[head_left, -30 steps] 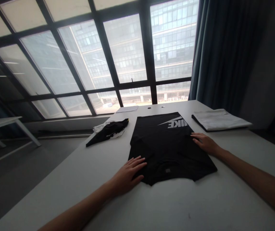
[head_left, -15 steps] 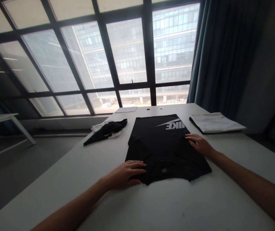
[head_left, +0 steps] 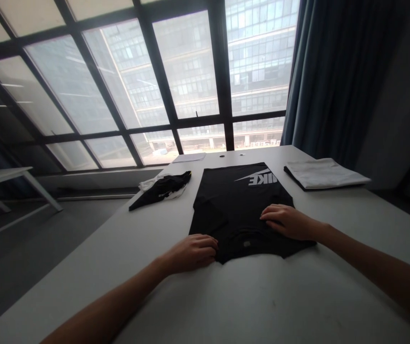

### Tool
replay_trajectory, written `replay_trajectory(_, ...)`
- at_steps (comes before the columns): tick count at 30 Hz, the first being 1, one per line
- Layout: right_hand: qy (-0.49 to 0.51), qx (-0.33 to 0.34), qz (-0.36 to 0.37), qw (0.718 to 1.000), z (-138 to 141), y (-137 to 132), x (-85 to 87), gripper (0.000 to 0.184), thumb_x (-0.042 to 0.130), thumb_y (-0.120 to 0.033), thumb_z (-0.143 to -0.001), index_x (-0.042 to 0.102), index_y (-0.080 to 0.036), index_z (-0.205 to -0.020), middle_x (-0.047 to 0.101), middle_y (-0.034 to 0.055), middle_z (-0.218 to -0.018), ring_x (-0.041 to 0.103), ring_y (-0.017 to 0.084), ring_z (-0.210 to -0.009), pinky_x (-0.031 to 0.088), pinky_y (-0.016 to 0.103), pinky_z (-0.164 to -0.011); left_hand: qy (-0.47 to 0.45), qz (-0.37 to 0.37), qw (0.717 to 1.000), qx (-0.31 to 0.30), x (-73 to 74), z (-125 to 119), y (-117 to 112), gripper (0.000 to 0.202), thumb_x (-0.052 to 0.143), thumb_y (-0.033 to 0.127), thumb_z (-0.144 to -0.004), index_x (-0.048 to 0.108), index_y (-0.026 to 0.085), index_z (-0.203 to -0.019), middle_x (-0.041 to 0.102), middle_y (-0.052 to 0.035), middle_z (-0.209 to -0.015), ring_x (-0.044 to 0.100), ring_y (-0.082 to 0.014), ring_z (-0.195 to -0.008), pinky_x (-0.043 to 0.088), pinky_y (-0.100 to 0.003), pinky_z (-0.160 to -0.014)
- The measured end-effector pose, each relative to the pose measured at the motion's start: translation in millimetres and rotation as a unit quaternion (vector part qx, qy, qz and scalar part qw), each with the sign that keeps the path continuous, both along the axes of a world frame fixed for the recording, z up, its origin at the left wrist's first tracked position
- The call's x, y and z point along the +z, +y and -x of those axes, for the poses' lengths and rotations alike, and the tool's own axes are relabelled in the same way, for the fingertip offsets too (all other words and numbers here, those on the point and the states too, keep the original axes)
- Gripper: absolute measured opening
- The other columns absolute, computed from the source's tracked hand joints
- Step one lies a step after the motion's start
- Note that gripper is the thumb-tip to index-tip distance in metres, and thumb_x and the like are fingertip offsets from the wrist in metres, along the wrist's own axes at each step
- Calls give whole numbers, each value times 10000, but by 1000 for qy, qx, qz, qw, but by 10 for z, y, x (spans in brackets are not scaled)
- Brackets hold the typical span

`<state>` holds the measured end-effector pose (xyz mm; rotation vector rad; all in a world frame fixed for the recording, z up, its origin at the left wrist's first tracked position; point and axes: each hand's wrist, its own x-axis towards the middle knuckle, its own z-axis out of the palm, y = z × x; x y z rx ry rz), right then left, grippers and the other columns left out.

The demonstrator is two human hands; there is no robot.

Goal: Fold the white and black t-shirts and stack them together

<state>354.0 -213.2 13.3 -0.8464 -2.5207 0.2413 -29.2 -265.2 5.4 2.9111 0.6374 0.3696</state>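
Note:
A black T-shirt (head_left: 233, 210) lies spread on the white table (head_left: 147, 306), its collar toward me and a white NIKE print near the far end. At the shirt's near left corner, my left hand (head_left: 196, 252) has its fingers curled down on the fabric, closed on the edge; the fingertips are partly hidden. My right hand (head_left: 289, 221) rests on the right part of the shirt, fingers stretched over the cloth and slightly bent.
Left of the shirt lies a crumpled black and white garment (head_left: 165, 188). A folded white cloth (head_left: 327, 173) with a dark layer beneath sits at right. Some white sheets (head_left: 189, 157) lie at the far edge. Another table (head_left: 7, 177) stands left, below large windows.
My right hand has slid inward from the shirt's right edge onto its body. The left hand's fingers have curled more at the corner. The view has tilted slightly.

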Motion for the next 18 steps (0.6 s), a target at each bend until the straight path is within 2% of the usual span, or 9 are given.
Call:
replay_trajectory(3,-16,17,-12,1000,2,-152,-39,289,548,-279,-972,726,-300,-1199,719,52,-1144,659,242,-1032,522,392,-946,-28,0,999,18,-21,-19,12,195,480,252,-1023,673,229,-1041,719,-65,-1100,680,-190,-1073,544,-315,-958)
replay_trajectory(6,-24,27,-8,999,-133,-286,-124,346,562,-312,-977,667,-318,-1306,697,66,-1218,641,255,-1097,517,420,-966,-65,4,996,62,-43,-32,30,188,454,254,-1021,637,216,-1041,709,-73,-1099,683,-179,-999,549,-309,-908)
replay_trajectory(10,-36,46,9,998,-393,-441,-234,570,691,-388,-901,545,-347,-1450,626,77,-1372,579,296,-1240,506,452,-1019,-103,0,987,120,-65,-39,52,179,407,236,-1031,582,209,-1054,685,-78,-1127,655,-184,-1047,516,-342,-969)
replay_trajectory(13,-39,55,13,998,-515,-499,-317,710,776,-407,-824,512,-347,-1480,594,86,-1423,546,325,-1293,499,466,-1042,-108,-2,985,133,-83,-25,81,172,394,231,-1044,564,206,-1041,674,-75,-1142,634,-187,-1097,480,-366,-1030)
replay_trajectory(15,-34,45,2,998,-544,-502,-364,685,774,-382,-830,527,-345,-1467,600,89,-1415,553,321,-1288,505,464,-1039,-95,9,988,124,-99,4,110,161,414,255,-1050,567,207,-1039,668,-75,-1153,626,-192,-1120,476,-371,-1037)
replay_trajectory(18,-20,26,-41,999,-559,-475,-402,548,724,-322,-881,584,-306,-1411,633,103,-1358,596,297,-1231,525,458,-1008,-65,14,994,85,-123,71,156,200,560,362,-1011,587,206,-1133,649,-103,-1222,594,-235,-1197,474,-397,-1049)
